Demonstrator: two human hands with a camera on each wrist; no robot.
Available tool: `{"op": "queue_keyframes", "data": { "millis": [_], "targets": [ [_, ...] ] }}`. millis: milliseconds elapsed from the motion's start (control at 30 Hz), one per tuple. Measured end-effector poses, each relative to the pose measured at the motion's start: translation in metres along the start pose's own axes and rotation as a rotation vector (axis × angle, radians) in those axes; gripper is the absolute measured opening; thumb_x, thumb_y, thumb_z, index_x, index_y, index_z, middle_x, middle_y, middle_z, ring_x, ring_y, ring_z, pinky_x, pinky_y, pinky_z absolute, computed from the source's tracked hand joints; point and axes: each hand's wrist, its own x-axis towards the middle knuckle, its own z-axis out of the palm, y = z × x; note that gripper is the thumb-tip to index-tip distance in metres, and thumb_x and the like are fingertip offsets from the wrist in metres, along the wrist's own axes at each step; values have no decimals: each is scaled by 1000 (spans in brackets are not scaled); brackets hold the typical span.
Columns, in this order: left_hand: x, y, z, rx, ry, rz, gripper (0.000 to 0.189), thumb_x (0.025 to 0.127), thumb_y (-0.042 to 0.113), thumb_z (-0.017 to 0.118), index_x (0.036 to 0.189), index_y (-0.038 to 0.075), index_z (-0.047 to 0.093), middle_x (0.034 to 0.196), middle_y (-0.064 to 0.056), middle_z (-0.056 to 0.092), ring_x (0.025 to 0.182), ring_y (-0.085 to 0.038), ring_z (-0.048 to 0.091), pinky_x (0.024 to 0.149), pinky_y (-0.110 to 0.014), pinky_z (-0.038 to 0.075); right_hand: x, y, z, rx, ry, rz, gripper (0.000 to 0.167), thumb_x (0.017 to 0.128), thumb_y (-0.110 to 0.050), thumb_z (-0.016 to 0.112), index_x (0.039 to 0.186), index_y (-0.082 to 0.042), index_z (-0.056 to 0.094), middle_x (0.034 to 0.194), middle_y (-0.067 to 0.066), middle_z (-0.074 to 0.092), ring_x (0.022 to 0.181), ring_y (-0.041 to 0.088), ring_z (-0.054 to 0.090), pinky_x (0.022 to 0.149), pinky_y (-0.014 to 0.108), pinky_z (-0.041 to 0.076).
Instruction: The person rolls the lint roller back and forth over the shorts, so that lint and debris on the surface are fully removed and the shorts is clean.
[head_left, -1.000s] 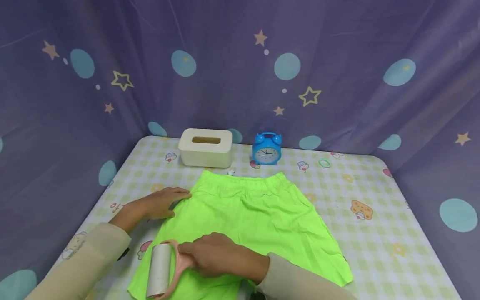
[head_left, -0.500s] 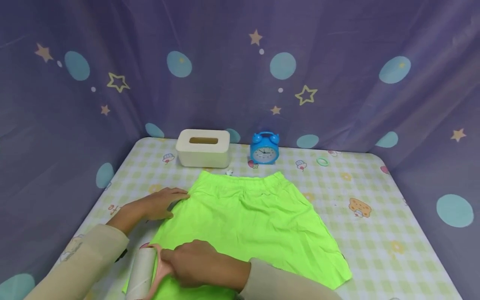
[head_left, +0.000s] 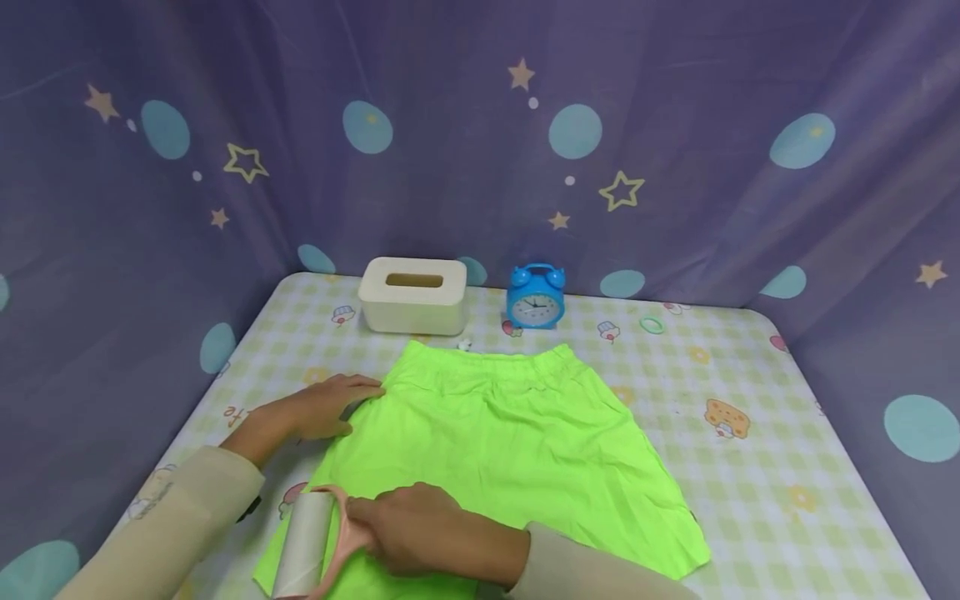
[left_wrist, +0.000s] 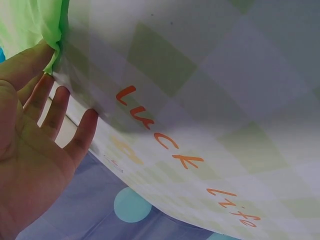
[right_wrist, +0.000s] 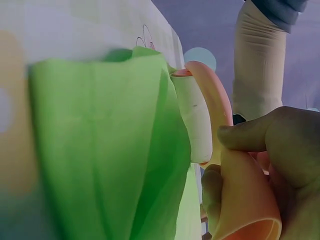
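Bright green shorts (head_left: 480,442) lie spread on the table, waistband toward the back. My right hand (head_left: 423,529) grips the pink handle of a lint roller (head_left: 303,542). The roller's white cylinder rests on the near left leg of the shorts, as the right wrist view also shows, with the thumb (right_wrist: 245,135) along the handle. My left hand (head_left: 322,407) rests at the left edge of the shorts, fingers extended and thumb apart from them. In the left wrist view its fingertips (left_wrist: 61,92) are near the green fabric edge. The roller's lower end is cut off in the head view.
A cream tissue box (head_left: 412,308) and a blue alarm clock (head_left: 536,300) stand at the back. A small green ring (head_left: 652,325) lies at the back right. The checked tablecloth (head_left: 765,492) covers the table, with a purple curtain (head_left: 465,175) around it.
The right hand and lint roller have moved left across the shorts' leg, then slightly back right. The left hand stays at the edge. The head view shifts a little.
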Motion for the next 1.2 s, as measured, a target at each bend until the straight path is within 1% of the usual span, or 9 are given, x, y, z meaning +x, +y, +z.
{"op": "queue_keyframes", "data": {
  "millis": [133, 233, 267, 467, 600, 700, 900, 1067, 1200],
  "targets": [
    [1, 0, 0, -2, -11, -13, 64, 90, 2, 73, 150, 10, 51, 157, -14, 44, 141, -47, 40, 106, -61, 44, -14, 10, 0, 31, -1, 11, 24, 97, -38, 68, 119, -39, 58, 79, -17, 61, 62, 0, 53, 49, 20, 38],
    [2, -1, 2, -9, -16, -26, 64, 91, 2, 72, 150, 11, 51, 158, -14, 43, 143, -46, 39, 108, -61, 43, -24, 16, 1, 43, -2, 23, 30, 96, -38, 71, 122, -40, 58, 81, -17, 62, 62, 0, 53, 50, 20, 39],
    [2, -2, 2, -1, -14, -18, 64, 90, 2, 73, 150, 10, 51, 157, -15, 43, 142, -47, 40, 107, -61, 43, -27, 18, 1, 43, 3, 23, 32, 95, -38, 71, 124, -40, 58, 81, -17, 62, 62, 0, 53, 51, 20, 39],
    [2, -6, 5, -5, -13, -11, 65, 91, 2, 73, 151, 9, 49, 158, -15, 42, 143, -47, 39, 107, -61, 44, -46, 28, 4, 21, 61, 18, 37, 94, -39, 73, 127, -39, 57, 82, -16, 64, 61, 0, 52, 50, 19, 39],
    [3, -5, 4, -12, -16, -13, 65, 91, 3, 73, 151, 10, 50, 158, -15, 42, 143, -47, 39, 107, -61, 44, -59, 36, 6, -3, 121, 1, 35, 93, -39, 73, 125, -36, 59, 78, -16, 62, 58, -2, 48, 49, 17, 36],
    [3, -5, 4, -13, -14, -11, 65, 91, 3, 73, 151, 10, 50, 158, -15, 42, 142, -47, 40, 107, -60, 44, -69, 42, 5, 9, 142, -1, 34, 93, -37, 74, 124, -35, 60, 77, -16, 61, 58, -3, 48, 49, 16, 37],
    [4, -3, 3, -8, -11, -10, 65, 90, 3, 74, 150, 8, 50, 157, -16, 43, 142, -48, 40, 107, -61, 44, -88, 56, 4, 53, 133, 5, 43, 90, -33, 77, 130, -34, 60, 85, -15, 66, 66, -3, 54, 54, 16, 41],
    [3, -2, 2, -13, -22, -18, 65, 90, 4, 74, 151, 8, 50, 158, -16, 42, 142, -48, 39, 109, -63, 42, -103, 68, 2, 91, 132, 1, 48, 89, -29, 77, 133, -32, 60, 90, -14, 68, 69, -2, 57, 57, 17, 44],
    [4, -2, 1, -12, -23, -16, 66, 90, 4, 74, 151, 8, 49, 158, -17, 42, 142, -48, 39, 109, -63, 41, -112, 76, 2, 114, 137, -7, 48, 89, -28, 77, 134, -31, 60, 92, -13, 69, 72, -1, 59, 58, 18, 45]
  ]
}}
